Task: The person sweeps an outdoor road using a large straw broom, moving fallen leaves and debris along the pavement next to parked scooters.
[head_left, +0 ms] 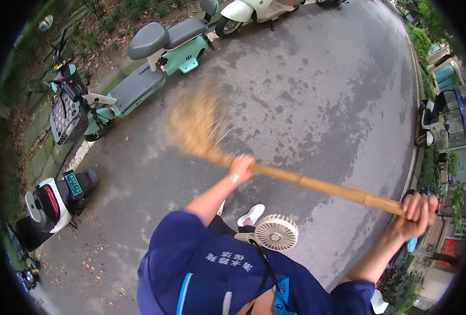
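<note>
A broom with a long bamboo handle (327, 187) stretches across in front of me, its straw head (199, 118) smeared by motion over the grey road. Low on the handle, close to the bristles, my left hand (242, 169) is wrapped round the bamboo. At the handle's far right end my right hand (416, 214) grips it with curled fingers. The bristles hang to the upper left of my left hand; whether they touch the ground I cannot tell. A small round white fan (276, 232) hangs at my chest on a dark cord.
A mint-green electric scooter (138, 89) with a front basket stands along the left kerb. Below it is a white and black scooter (54, 202), with fallen leaves (93, 262) nearby. Another pale scooter (248, 13) is parked farther ahead. More scooters (435, 126) line the right edge.
</note>
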`<state>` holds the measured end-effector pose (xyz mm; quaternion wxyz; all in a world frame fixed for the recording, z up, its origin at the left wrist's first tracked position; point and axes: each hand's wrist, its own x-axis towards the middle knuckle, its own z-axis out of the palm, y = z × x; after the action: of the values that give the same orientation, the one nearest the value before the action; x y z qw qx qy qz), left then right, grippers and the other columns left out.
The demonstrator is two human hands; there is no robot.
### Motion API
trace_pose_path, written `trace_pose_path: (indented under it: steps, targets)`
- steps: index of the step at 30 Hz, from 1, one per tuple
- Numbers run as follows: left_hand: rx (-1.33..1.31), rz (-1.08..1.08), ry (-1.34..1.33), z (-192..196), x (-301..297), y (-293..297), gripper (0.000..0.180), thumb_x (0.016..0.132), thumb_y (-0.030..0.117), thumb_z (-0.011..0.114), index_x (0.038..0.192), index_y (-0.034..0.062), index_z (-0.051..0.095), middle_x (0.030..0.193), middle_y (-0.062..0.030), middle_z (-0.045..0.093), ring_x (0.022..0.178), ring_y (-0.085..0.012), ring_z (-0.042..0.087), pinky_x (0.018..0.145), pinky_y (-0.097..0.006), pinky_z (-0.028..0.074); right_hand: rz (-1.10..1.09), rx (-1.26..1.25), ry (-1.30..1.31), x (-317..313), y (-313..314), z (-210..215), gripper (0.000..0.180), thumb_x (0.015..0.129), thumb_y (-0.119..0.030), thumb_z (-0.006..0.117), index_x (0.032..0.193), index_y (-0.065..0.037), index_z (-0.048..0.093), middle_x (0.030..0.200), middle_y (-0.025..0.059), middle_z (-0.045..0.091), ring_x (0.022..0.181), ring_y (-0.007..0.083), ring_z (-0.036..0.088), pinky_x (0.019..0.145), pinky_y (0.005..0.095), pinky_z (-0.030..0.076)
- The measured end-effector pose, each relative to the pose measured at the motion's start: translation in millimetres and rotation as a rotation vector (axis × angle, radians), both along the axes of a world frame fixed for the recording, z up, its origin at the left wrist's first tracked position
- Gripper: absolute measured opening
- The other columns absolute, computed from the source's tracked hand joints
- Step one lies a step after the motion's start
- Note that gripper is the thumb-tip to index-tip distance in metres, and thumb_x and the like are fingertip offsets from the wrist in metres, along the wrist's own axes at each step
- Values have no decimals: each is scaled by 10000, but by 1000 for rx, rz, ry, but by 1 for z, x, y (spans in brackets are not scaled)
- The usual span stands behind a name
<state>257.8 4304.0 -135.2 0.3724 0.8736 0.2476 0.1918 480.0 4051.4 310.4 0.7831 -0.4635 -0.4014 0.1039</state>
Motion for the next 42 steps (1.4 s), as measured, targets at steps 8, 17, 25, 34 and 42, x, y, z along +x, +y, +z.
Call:
trace_pose_path:
  steps: [8, 17, 25, 34, 42]
  targets:
    - [-148, 183, 934, -10, -165, -71, 344, 712, 464, 668, 893, 174, 702, 863, -130, 667, 849, -312, 643, 758, -403, 519, 214, -188, 811, 81, 45, -182, 203, 793, -79, 631, 990, -80, 582, 499, -33, 363, 440, 128, 391, 514, 383, 475]
    - [-54, -222, 470, 77, 156, -20, 291, 660, 441, 707, 741, 169, 645, 753, -86, 646, 758, -305, 629, 647, -437, 496, -393, 96, 446, 290, -82, -62, 232, 813, -58, 568, 1037, -1, 566, 544, -67, 367, 430, 52, 297, 377, 220, 257]
    - [48, -686, -261, 138, 549, 116, 198, 626, 289, 730, 683, 134, 621, 726, -66, 621, 797, -294, 611, 677, -416, 482, -445, 232, -132, 289, -118, 50, 289, 907, -98, 488, 1138, 76, 502, 585, -41, 283, 510, 49, 267, 557, 215, 267]
    - [29, -138, 219, 22, 747, 464, 172, 686, 226, 711, 832, 162, 648, 914, -69, 656, 922, -277, 612, 803, -374, 492, -437, -88, -251, 396, 411, -83, 174, 837, -159, 618, 885, -103, 460, 577, 27, 468, 530, 166, 499, 655, 442, 503]
    - [58, 157, -180, 4, 537, 412, 325, 610, 88, 722, 875, 85, 535, 869, -87, 563, 876, -312, 531, 766, -409, 416, 184, -70, -41, 546, 437, -14, 54, 850, -45, 495, 836, -80, 456, 486, -50, 327, 375, 73, 307, 431, 264, 371]
